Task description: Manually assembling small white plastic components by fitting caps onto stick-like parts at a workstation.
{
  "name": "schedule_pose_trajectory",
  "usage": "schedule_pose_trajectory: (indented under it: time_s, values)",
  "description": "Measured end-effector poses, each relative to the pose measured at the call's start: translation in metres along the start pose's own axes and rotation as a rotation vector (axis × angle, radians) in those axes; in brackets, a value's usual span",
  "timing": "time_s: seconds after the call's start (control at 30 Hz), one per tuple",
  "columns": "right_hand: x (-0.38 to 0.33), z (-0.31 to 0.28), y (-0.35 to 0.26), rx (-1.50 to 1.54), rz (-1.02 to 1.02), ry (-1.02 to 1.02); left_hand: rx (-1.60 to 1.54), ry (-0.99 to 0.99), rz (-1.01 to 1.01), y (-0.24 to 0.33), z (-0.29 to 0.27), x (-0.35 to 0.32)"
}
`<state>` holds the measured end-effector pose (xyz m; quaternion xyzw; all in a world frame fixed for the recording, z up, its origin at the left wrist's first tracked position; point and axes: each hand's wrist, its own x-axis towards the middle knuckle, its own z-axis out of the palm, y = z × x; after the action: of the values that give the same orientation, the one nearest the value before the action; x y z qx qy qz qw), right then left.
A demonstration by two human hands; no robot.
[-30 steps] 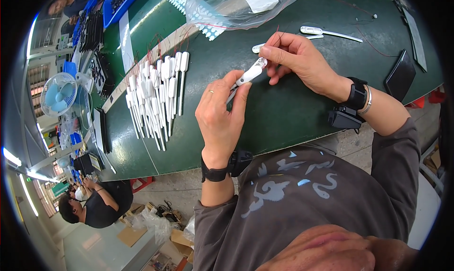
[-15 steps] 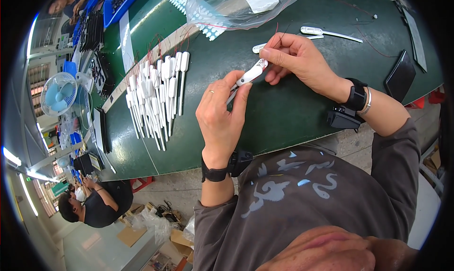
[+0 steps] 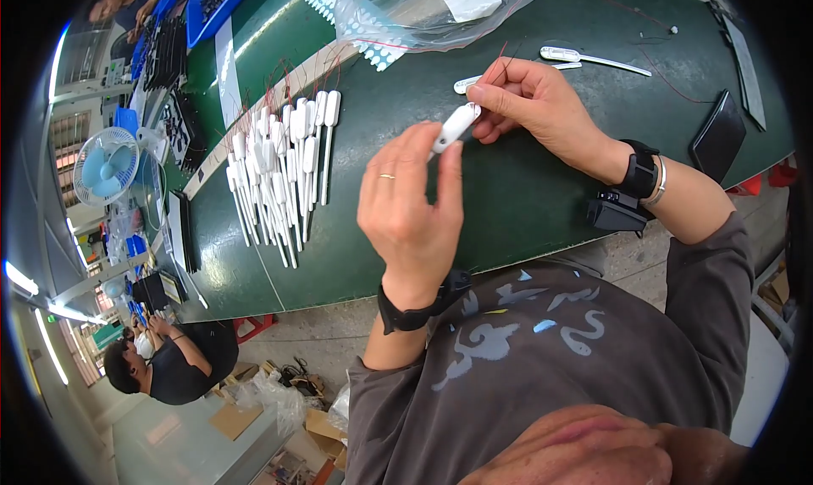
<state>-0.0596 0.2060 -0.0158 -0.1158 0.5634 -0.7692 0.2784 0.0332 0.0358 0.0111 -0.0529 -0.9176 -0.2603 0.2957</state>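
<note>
Fingertips of both hands pinch one small white plastic piece (image 3: 455, 126) held just above the green table (image 3: 525, 205): the left hand (image 3: 413, 205) closes on its lower end, the right hand (image 3: 533, 104) on its rounded upper end, where thin red wires (image 3: 498, 61) trail out. It looks light, stiff and smooth, so probably slippery; the body seems the place to grip, sparing the wires. Similar white pieces (image 3: 279, 176) lie in a row to the left, a clear plastic bag (image 3: 423, 11) beyond
</note>
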Motion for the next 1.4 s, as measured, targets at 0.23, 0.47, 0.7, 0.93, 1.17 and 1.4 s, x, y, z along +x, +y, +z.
schedule_pose_trajectory:
  time_s: [0.23, 0.47, 0.7, 0.93, 1.17, 1.4]
  values:
    - [-0.001, 0.001, 0.001, -0.003, -0.028, 0.004, -0.02, -0.009, -0.022, -0.002, 0.01, -0.005]
    - [-0.002, 0.001, 0.002, -0.011, -0.026, -0.005, -0.052, -0.04, -0.1, -0.001, 0.01, -0.005]
    - [-0.001, 0.001, 0.003, -0.022, -0.014, -0.007, -0.061, -0.07, -0.126, -0.003, 0.01, -0.006]
    - [0.0, 0.0, 0.005, 0.016, -0.024, -0.015, -0.053, -0.098, -0.12, -0.002, 0.01, -0.003]
    - [-0.004, 0.004, -0.001, 0.111, -0.004, -0.087, -0.07, -0.064, -0.141, -0.006, 0.009, -0.004]
    - [-0.003, 0.004, 0.007, 0.107, -0.013, -0.164, -0.044, -0.005, -0.111, -0.011, 0.008, -0.004]
